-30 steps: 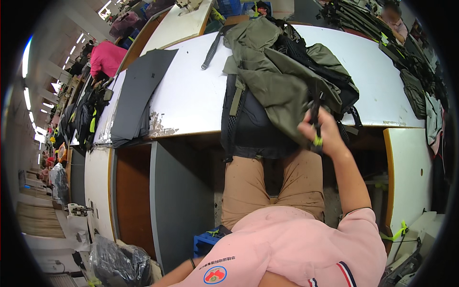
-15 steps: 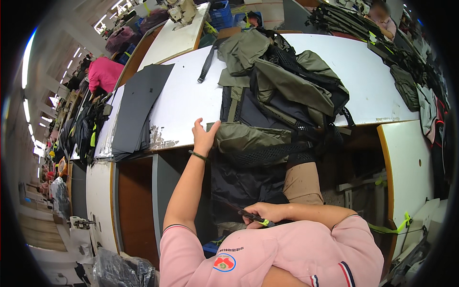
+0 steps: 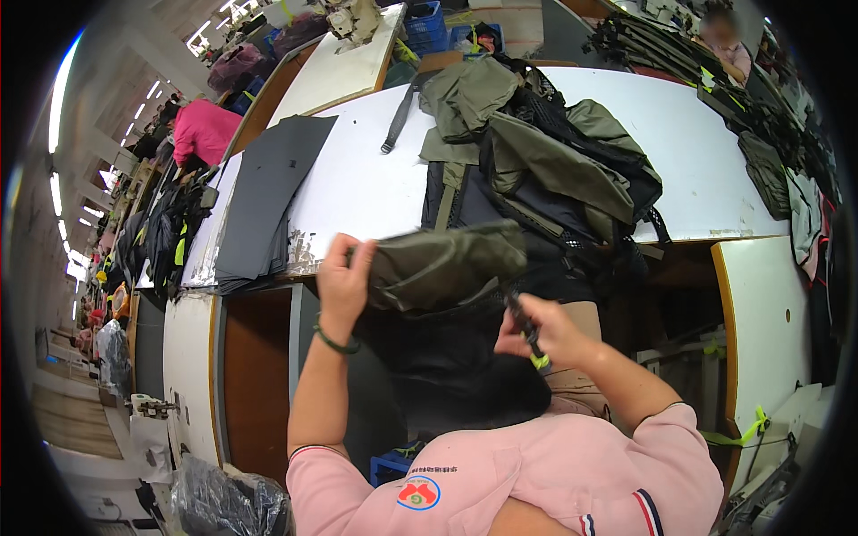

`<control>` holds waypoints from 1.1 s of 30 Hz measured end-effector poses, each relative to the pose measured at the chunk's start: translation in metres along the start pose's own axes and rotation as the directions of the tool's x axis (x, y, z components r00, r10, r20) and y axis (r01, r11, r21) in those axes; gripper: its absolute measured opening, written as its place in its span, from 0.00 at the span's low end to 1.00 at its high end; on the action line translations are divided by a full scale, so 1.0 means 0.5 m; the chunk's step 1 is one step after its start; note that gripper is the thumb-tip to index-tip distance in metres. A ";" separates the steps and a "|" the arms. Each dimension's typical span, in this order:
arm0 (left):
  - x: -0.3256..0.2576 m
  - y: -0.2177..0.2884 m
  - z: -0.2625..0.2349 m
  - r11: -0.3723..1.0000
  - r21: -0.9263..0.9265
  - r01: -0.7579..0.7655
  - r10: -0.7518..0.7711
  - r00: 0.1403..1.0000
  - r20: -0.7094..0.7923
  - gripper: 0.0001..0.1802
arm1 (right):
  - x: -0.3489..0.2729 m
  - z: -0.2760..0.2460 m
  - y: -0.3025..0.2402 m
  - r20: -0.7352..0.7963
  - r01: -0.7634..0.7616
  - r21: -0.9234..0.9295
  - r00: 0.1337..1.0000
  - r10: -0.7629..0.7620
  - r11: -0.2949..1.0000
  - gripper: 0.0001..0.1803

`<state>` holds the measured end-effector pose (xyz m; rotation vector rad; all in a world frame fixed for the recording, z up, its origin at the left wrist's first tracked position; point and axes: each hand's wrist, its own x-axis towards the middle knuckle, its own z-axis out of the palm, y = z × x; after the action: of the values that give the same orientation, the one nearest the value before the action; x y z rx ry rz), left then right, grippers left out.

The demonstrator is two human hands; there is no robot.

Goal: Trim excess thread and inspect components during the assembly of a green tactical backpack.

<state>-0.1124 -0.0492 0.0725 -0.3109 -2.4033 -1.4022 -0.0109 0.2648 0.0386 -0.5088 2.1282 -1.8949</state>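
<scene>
An unfinished backpack (image 3: 563, 165) of olive and black cloth with mesh parts lies on the white table, its near part hanging over the front edge toward my lap. My left hand (image 3: 342, 290) pinches the left end of its olive pocket panel (image 3: 447, 265), which is lifted and slightly blurred. My right hand (image 3: 559, 332) is closed round a slim dark tool (image 3: 523, 322) with a yellow-green end, just below the panel's right end. The tool's exact kind cannot be made out. Black cloth (image 3: 438, 366) hangs below the panel, over my lap.
Dark grey flat sheets (image 3: 268, 192) are stacked on the white table (image 3: 357, 170) at the left. Black bag parts (image 3: 161, 237) hang farther left, with more straps and pieces (image 3: 764, 170) at the right. Blue crates (image 3: 425, 27) stand behind. Two other people are at work farther off.
My left hand has closed on the olive panel and pulled it up and toward me. My right hand has risen from near my chest to the panel's right end, still holding the tool.
</scene>
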 end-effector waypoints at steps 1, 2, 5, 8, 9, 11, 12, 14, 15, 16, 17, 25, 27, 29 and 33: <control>0.007 0.027 -0.042 0.997 -0.065 -0.040 0.034 0.995 -0.096 0.12 | 0.011 -0.010 -0.030 -0.045 0.041 0.012 0.998 -0.041 0.999 0.17; 0.014 0.053 -0.077 0.988 -0.126 -0.085 0.060 0.980 -0.190 0.11 | 0.023 -0.017 -0.056 -0.090 0.080 0.023 0.993 -0.078 0.997 0.17; 0.029 0.176 -0.163 0.931 0.182 -0.315 0.362 0.752 -0.550 0.14 | 0.042 -0.040 -0.131 -0.118 0.173 -0.016 0.978 -0.173 0.985 0.16; -0.003 0.367 -0.175 0.844 -0.436 -0.312 -0.131 0.668 -0.733 0.24 | 0.056 -0.039 -0.190 -0.065 0.195 0.017 0.979 -0.194 0.981 0.15; -0.016 0.381 -0.165 0.843 -0.434 -0.317 -0.126 0.668 -0.734 0.24 | 0.055 -0.039 -0.198 -0.104 0.279 0.038 0.956 -0.274 0.960 0.15; -0.061 0.399 -0.161 0.910 -0.209 -0.358 0.106 0.688 -0.718 0.28 | 0.054 -0.037 -0.215 -0.142 0.413 0.026 0.903 -0.406 0.910 0.15; -0.083 0.401 -0.132 0.934 0.027 -0.356 0.276 0.672 -0.688 0.28 | 0.048 -0.037 -0.219 -0.111 0.410 0.144 0.911 -0.397 0.900 0.20; -0.122 0.376 -0.066 0.773 -0.319 -0.548 0.401 0.812 -0.423 0.10 | 0.027 -0.031 -0.202 -0.127 0.411 0.471 0.907 -0.401 0.780 0.30; -0.130 0.341 -0.036 0.750 -0.208 -0.628 0.541 0.764 -0.352 0.16 | 0.016 -0.041 -0.211 -0.026 0.359 0.448 0.921 -0.389 0.819 0.39; -0.131 0.339 0.009 0.733 -0.169 -0.659 0.630 0.751 -0.197 0.18 | 0.009 -0.034 -0.198 -0.076 0.456 0.405 0.881 -0.467 0.793 0.44; -0.132 0.345 0.058 0.715 -0.288 -0.637 0.646 0.759 -0.076 0.17 | -0.001 -0.039 -0.184 -0.102 0.493 0.314 0.867 -0.487 0.811 0.45; -0.109 0.261 0.281 0.797 -0.545 -0.260 0.503 0.786 0.360 0.10 | -0.091 -0.176 -0.006 -0.437 0.124 -0.082 0.887 -0.147 0.989 0.13; -0.063 0.233 0.282 0.846 -0.392 -0.362 0.505 0.781 0.368 0.09 | -0.119 -0.204 0.009 -0.461 0.054 0.058 0.887 -0.021 0.997 0.14; 0.002 0.217 0.274 0.847 -0.260 -0.463 0.530 0.763 0.371 0.10 | -0.127 -0.222 0.028 -0.451 0.035 0.114 0.892 0.020 0.993 0.14; 0.080 0.177 0.288 0.886 -0.374 -0.276 0.461 0.614 0.640 0.11 | -0.099 -0.222 0.014 -0.389 0.105 0.198 0.921 -0.020 0.975 0.15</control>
<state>-0.1439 0.1203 0.0932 -1.6114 -2.4543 -1.5422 -0.0118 0.3866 0.0431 -0.1677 2.1046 -2.3939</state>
